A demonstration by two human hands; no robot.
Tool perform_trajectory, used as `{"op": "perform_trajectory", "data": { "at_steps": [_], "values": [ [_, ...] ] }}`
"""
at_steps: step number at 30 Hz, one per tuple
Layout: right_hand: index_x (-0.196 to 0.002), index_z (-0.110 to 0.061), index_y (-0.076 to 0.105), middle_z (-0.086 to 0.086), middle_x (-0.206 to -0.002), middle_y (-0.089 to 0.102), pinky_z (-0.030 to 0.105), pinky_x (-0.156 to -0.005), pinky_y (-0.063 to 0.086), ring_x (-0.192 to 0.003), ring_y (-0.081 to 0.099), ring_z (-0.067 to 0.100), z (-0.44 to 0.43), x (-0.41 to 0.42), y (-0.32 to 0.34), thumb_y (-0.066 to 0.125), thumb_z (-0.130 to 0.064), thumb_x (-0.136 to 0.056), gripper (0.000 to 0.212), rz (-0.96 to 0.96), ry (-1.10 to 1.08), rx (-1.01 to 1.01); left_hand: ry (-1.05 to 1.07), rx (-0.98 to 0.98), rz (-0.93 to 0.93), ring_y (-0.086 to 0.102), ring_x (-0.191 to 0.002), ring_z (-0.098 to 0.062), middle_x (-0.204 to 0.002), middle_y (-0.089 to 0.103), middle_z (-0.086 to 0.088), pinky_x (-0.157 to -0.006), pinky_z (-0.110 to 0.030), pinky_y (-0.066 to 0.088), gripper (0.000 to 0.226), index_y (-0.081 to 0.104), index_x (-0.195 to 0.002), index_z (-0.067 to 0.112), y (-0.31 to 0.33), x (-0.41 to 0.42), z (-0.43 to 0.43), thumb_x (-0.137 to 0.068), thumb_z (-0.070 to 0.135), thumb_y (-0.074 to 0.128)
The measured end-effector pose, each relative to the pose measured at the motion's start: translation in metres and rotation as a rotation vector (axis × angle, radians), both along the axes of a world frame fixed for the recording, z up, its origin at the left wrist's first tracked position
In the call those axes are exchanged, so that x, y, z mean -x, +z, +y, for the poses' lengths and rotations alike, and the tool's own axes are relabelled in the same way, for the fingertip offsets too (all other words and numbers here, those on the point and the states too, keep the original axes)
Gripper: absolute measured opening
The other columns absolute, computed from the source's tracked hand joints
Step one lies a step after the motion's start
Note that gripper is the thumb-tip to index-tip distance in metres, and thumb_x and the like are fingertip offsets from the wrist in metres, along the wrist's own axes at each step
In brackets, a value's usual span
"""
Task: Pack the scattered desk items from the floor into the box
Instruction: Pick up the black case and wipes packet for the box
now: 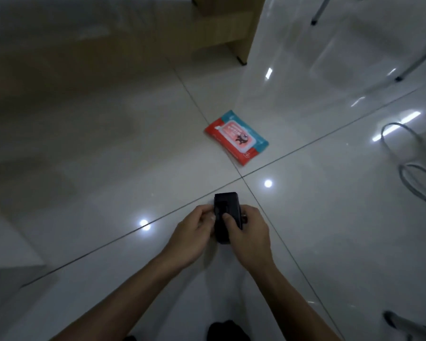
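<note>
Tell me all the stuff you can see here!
black object: one, black, held above the floor, near the bottom middle
wipes pack: one, red and teal, flat on the floor, centre
cable: one, grey, looped on the floor, right edge
wooden furniture: one, light brown, top
metal legs: two, grey, top right
floor: white glossy tiles, everywhere
left hand: one, grips the black object
right hand: one, grips the black object

The floor tiles (108, 168) are glossy and smooth. The wipes pack (236, 137) is shiny plastic film. The black object (225, 203), lower centre, looks matt, perhaps plastic. The upper-centre furniture (231, 28) shows matt wood grain.
</note>
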State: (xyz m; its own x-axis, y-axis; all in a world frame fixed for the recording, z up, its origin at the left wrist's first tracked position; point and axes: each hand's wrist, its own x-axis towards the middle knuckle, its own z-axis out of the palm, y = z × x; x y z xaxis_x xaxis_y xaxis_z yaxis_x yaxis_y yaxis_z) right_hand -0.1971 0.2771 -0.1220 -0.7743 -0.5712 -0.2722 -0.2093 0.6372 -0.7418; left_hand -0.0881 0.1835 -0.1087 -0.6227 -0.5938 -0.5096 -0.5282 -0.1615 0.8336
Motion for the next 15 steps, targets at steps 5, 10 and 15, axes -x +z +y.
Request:
{"op": "perform_trajectory", "data": {
  "at_steps": [5,10,15],
  "values": [
    [-0.103,-0.021,0.070,-0.005,-0.093,0.074,0.029,-0.076,0.058,-0.084,0.070,0.008,-0.046,-0.028,0.032,0.070,-0.031,-0.089,0.016,-0.235,0.075,0.194,0.273,0.112,0.100,0.067,-0.090,0.004,-0.112,0.066,0.016,-0.079,-0.020,0.056,0.030,0.049,-0.128,0.040,0.033,-0.038,-0.018,-0.101,0.026,0.051],
    [-0.088,-0.026,0.073,-0.005,-0.082,0.077,0.035,-0.074,0.055,-0.081,0.073,0.011,-0.116,-0.088,0.094,0.072,-0.032,-0.088,0.006,-0.302,0.414,0.344,0.520,0.602,0.111,0.064,-0.094,-0.004,-0.113,0.064,0.019,-0.071,-0.013,0.050,0.023,0.061,-0.118,0.032,0.091,-0.131,-0.055,-0.098,0.021,0.054],
    [-0.083,-0.032,0.071,-0.012,-0.080,0.074,0.018,-0.063,0.050,-0.076,0.070,0.005,-0.185,-0.163,0.139,0.072,-0.030,-0.088,0.005,-0.307,0.758,0.404,0.759,0.945,-0.021,0.062,-0.082,-0.004,-0.095,0.063,0.017,-0.070,-0.019,0.049,0.021,0.065,-0.112,0.027,0.122,-0.226,-0.072,-0.097,0.019,0.052]
  ]
}}
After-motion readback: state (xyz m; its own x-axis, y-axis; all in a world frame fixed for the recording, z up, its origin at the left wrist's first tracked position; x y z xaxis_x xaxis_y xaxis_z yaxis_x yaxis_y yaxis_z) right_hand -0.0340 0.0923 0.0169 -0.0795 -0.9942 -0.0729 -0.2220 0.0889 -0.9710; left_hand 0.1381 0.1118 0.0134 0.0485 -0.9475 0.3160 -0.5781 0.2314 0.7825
